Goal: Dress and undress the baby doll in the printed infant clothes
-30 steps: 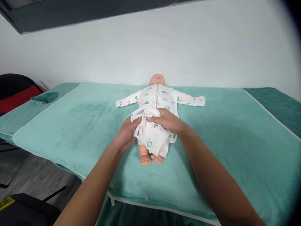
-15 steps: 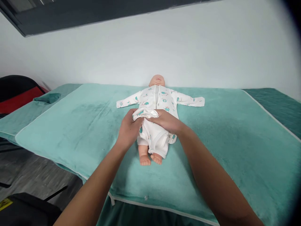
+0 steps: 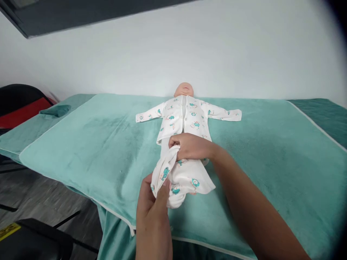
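A baby doll (image 3: 184, 89) lies on its back, dressed in a white long-sleeved baby jacket (image 3: 173, 115) with teal animal prints. Over its legs are bunched white baby pants (image 3: 187, 177) in the same print. My left hand (image 3: 151, 202) is closed on the near left part of the pants, thumb on top. Higher up, at the doll's lower belly, my right hand (image 3: 193, 146) is closed on another edge of the cloth. The doll's feet are almost wholly hidden by the pants and my left hand.
A teal plush cover (image 3: 257, 162) with white piping spreads under the doll, up to a white wall (image 3: 217, 54). Red and black chair (image 3: 24, 108) stands at the left. A black seat (image 3: 35, 238) with a yellow label is at the lower left.
My left hand has moved down toward the near edge, pulling part of the pants with it. My right hand has lowered slightly, and the jacket's lower edge now shows.
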The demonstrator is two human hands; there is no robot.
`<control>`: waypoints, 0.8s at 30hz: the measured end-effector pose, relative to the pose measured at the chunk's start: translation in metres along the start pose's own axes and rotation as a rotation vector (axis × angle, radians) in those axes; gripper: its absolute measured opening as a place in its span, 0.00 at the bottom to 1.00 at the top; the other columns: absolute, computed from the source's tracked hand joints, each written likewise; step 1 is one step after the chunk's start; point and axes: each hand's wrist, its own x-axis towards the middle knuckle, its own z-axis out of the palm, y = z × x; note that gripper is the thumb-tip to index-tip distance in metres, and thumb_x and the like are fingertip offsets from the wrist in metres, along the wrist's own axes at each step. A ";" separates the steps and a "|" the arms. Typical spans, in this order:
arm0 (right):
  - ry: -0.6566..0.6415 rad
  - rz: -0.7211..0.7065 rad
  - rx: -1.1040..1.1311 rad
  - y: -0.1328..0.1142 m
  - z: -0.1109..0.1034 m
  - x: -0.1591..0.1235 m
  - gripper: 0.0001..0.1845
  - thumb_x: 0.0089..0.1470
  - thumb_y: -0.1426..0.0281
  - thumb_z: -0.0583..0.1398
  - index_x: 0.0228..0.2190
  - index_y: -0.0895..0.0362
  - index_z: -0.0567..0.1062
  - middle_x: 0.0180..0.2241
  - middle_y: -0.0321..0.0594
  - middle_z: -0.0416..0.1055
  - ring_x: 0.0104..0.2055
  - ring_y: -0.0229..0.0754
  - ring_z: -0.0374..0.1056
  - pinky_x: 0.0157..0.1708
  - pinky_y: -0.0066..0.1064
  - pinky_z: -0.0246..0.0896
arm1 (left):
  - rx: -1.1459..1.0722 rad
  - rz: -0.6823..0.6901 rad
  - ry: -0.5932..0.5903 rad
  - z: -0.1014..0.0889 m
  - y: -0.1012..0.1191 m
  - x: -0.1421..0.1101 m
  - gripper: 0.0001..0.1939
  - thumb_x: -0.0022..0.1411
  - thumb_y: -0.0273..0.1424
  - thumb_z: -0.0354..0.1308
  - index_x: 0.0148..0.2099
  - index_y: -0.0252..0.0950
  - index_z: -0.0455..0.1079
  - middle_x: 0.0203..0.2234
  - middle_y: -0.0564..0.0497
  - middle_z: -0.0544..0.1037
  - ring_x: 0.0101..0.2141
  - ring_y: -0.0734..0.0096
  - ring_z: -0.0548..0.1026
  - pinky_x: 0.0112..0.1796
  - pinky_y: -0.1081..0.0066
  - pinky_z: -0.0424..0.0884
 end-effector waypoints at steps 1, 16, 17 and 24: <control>0.002 0.000 -0.021 0.000 0.001 0.000 0.13 0.41 0.65 0.66 0.32 0.54 0.74 0.35 0.33 0.74 0.36 0.40 0.67 0.33 0.29 0.56 | -0.036 -0.024 0.031 -0.001 -0.003 -0.004 0.23 0.52 0.37 0.71 0.49 0.38 0.72 0.35 0.51 0.79 0.35 0.68 0.76 0.35 0.73 0.71; 0.029 0.057 -0.305 -0.009 0.022 0.000 0.14 0.43 0.62 0.66 0.25 0.53 0.67 0.26 0.31 0.68 0.28 0.37 0.58 0.25 0.31 0.44 | 0.654 0.132 -0.076 -0.064 -0.029 0.035 0.24 0.62 0.49 0.57 0.50 0.36 0.74 0.39 0.47 0.80 0.43 0.57 0.75 0.43 0.66 0.69; 0.044 0.056 -0.308 -0.008 0.022 0.000 0.13 0.43 0.62 0.66 0.26 0.53 0.67 0.27 0.31 0.69 0.28 0.37 0.59 0.26 0.30 0.44 | 0.693 0.127 -0.116 -0.063 -0.026 0.037 0.24 0.63 0.49 0.56 0.50 0.36 0.74 0.36 0.47 0.80 0.40 0.57 0.74 0.41 0.66 0.69; 0.104 0.005 -0.261 -0.004 0.024 -0.002 0.07 0.49 0.65 0.63 0.29 0.53 0.71 0.31 0.33 0.73 0.32 0.38 0.64 0.29 0.30 0.47 | 0.531 0.022 -0.310 -0.052 -0.007 0.044 0.24 0.57 0.35 0.61 0.56 0.35 0.72 0.43 0.47 0.80 0.43 0.57 0.76 0.45 0.65 0.69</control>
